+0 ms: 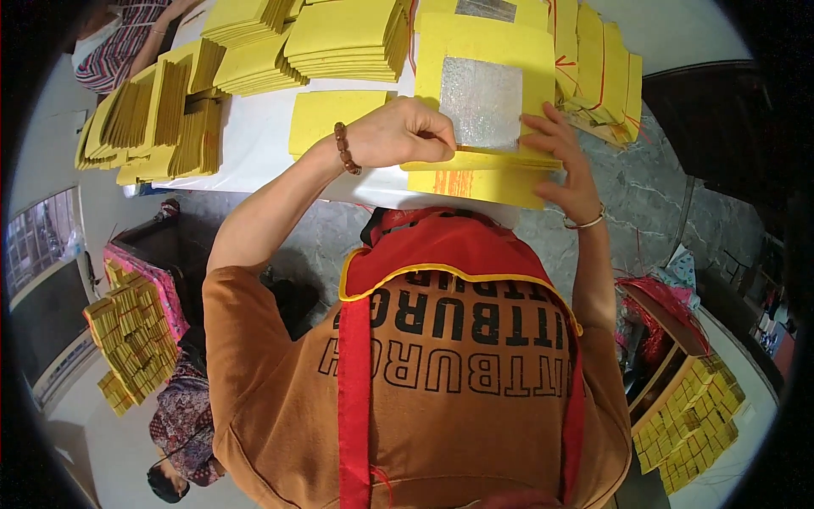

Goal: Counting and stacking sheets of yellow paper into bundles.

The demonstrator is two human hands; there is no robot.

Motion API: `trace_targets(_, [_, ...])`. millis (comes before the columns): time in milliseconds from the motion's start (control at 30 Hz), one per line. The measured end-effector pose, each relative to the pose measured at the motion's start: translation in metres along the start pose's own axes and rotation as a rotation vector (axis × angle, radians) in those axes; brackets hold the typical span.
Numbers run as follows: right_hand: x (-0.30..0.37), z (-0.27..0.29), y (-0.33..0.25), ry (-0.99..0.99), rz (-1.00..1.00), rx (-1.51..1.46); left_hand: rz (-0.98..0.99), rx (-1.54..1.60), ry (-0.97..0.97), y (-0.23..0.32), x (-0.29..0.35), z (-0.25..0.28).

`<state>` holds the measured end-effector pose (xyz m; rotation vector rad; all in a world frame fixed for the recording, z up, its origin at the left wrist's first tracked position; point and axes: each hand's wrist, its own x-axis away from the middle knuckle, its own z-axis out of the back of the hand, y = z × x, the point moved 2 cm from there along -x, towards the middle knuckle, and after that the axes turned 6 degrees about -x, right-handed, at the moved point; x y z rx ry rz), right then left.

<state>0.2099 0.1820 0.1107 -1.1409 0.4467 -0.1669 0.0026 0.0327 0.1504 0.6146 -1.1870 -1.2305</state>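
A yellow paper sheet [428, 89] with a silvery square [482, 102] lies in front of me at the table's near side. Its near part is turned up into a narrow fold [500, 160]. My left hand [398, 134], with a brown bead bracelet at the wrist, pinches the left end of this fold. Around the right end, my right hand [570, 161] has its fingers spread at the sheet's edge and its thumb apart below. More yellow paper with orange-red marks [454, 182] shows under the fold. Another yellow sheet [335, 119] lies left, partly behind my left wrist.
Stacks of folded yellow paper [348, 38] stand at the back and left of the white table [263, 127]. Bundles tied with red string [598, 68] stand right. Yellow bundles are piled low at left [131, 339] and right [687, 420]. Other people [114, 55] sit nearby.
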Motion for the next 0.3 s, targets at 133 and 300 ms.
trace_targets(133, [0.001, -0.002, 0.005, 0.001, 0.046, 0.147, -0.098, -0.080, -0.031, 0.013, 0.011, 0.004])
trace_targets(300, [0.002, -0.007, 0.015, 0.098, 0.048, 0.012, -0.386, -0.561, 0.043, -0.001, 0.022, 0.012])
